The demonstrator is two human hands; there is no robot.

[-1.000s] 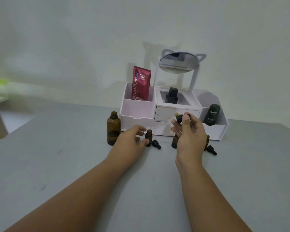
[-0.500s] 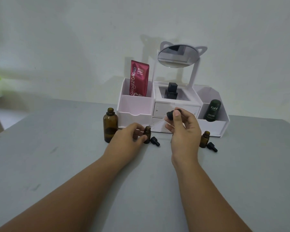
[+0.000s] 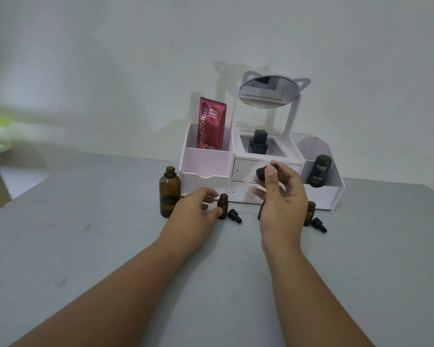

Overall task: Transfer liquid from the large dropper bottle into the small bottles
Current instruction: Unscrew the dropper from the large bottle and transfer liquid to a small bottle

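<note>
You steady a small amber bottle [image 3: 222,206] on the grey table [image 3: 85,246] with your left hand [image 3: 196,209], thumb and fingertips curled round its sides, its mouth uncapped. Your right hand [image 3: 281,196] hangs above and to the right of it, thumb and forefinger pinching the black bulb of the dropper [image 3: 264,171]. The clear pipette shows only faintly against the white organizer [image 3: 206,166], slanting down and left toward the small bottle; whether its tip reaches the mouth cannot be told.

The large dropper bottle [image 3: 170,194] stands open just left of your left hand, dark liquid low in it. A loose black cap [image 3: 234,216] lies just right of the held bottle. A second small bottle [image 3: 261,210] is mostly hidden behind your right hand. A third [image 3: 309,213] stands to the right of that hand, its own cap [image 3: 318,224] lying beside it.
</note>
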